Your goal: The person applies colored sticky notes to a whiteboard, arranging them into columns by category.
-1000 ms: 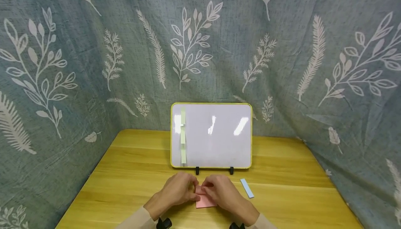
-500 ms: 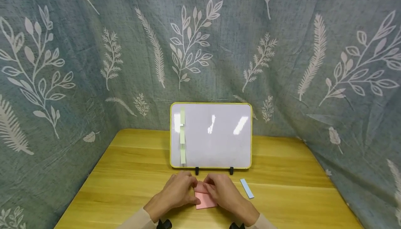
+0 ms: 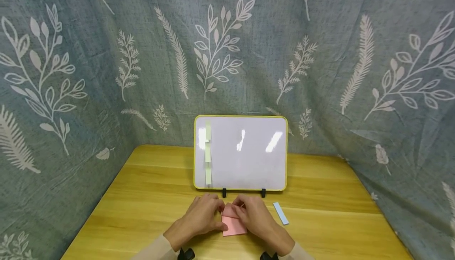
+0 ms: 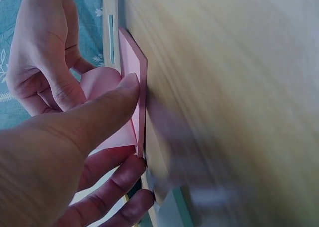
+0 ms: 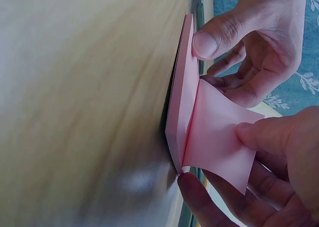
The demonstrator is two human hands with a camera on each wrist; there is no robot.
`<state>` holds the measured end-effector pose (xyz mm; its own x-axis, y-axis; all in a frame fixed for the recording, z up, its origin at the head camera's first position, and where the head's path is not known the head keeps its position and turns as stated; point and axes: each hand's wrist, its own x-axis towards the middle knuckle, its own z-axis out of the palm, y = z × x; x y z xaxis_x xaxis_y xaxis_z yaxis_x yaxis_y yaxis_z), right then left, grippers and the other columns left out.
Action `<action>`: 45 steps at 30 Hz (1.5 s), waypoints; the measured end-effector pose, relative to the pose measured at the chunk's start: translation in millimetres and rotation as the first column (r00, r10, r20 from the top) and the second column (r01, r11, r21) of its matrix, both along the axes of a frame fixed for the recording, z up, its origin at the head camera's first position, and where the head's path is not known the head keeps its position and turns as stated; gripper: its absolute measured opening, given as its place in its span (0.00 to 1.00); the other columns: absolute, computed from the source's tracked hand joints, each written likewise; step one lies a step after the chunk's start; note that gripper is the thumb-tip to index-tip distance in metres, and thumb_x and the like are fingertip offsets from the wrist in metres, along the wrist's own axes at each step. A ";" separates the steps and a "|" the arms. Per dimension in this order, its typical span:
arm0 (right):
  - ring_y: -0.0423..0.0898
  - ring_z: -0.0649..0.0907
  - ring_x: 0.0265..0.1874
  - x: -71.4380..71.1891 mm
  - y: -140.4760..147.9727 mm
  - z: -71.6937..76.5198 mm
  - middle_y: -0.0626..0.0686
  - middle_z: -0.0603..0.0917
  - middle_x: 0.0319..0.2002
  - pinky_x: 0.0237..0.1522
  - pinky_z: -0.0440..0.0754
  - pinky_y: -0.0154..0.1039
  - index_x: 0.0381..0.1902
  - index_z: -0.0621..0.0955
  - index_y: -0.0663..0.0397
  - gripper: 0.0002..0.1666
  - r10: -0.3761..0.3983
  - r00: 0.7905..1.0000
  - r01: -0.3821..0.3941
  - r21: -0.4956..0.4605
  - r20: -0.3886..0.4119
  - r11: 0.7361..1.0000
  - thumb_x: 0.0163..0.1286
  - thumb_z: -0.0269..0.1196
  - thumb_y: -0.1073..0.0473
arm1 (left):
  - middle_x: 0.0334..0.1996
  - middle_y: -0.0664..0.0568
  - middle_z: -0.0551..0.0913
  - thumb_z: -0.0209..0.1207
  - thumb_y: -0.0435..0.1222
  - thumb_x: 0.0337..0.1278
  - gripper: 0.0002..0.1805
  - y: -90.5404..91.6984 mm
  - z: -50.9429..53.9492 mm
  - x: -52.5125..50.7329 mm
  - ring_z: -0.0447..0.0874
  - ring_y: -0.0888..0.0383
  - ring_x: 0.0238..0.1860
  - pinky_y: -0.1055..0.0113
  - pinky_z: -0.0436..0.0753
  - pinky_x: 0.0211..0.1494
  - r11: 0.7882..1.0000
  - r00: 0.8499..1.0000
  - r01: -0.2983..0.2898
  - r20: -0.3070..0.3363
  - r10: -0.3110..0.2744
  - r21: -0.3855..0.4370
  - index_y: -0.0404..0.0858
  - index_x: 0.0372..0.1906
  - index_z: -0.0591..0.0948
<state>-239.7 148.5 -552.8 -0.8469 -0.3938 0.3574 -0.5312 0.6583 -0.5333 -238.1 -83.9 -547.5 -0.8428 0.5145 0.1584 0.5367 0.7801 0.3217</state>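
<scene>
A pink sticky note pad (image 3: 234, 227) lies on the table in front of the whiteboard. My left hand (image 3: 203, 214) grips the pad's left side, its thumb (image 4: 130, 85) pressing on the pad's face and its fingers at the edges. The top sticky note (image 5: 219, 127) stands raised and curved away from the pad. It still joins the pad along one edge. My right hand (image 3: 254, 214) pinches this raised note between thumb and fingers, and its fingers partly cover the note in the head view.
Behind the hands a yellow-framed whiteboard (image 3: 245, 157) stands on black feet, with pale green sticky strips (image 3: 208, 153) down its left side. A light blue strip pad (image 3: 281, 213) lies right of my right hand. Patterned curtain (image 3: 227, 54) surrounds the wooden table (image 3: 149, 185).
My right hand has lifted the top pink note further and bent it back toward the whiteboard, so more of the pad's face shows. My left hand stays almost in place on the pad.
</scene>
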 end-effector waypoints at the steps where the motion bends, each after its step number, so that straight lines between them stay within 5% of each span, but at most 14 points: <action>1: 0.30 0.83 0.32 -0.5 0.2 0.1 0.46 0.95 0.33 0.35 0.83 0.30 0.38 0.93 0.50 0.07 -0.003 1.000 0.003 0.000 -0.002 1.000 0.78 0.77 0.65 | 0.41 0.63 0.88 0.92 0.57 0.47 0.25 0.1 0.1 -0.6 0.84 0.59 0.48 0.55 0.81 0.49 1.000 1.000 0.000 0.000 0.000 0.001 0.51 0.43 0.93; 45: 0.32 0.79 0.27 -24.3 22.6 -0.7 0.43 0.90 0.29 0.32 0.79 0.30 0.37 0.93 0.50 0.08 -0.144 0.982 0.152 -0.063 0.126 0.986 0.80 0.76 0.65 | 0.44 0.65 0.86 0.92 0.54 0.50 0.36 0.8 0.4 7.7 0.77 0.64 0.49 0.55 0.77 0.56 0.999 0.998 -0.038 0.051 0.036 0.038 0.49 0.61 0.87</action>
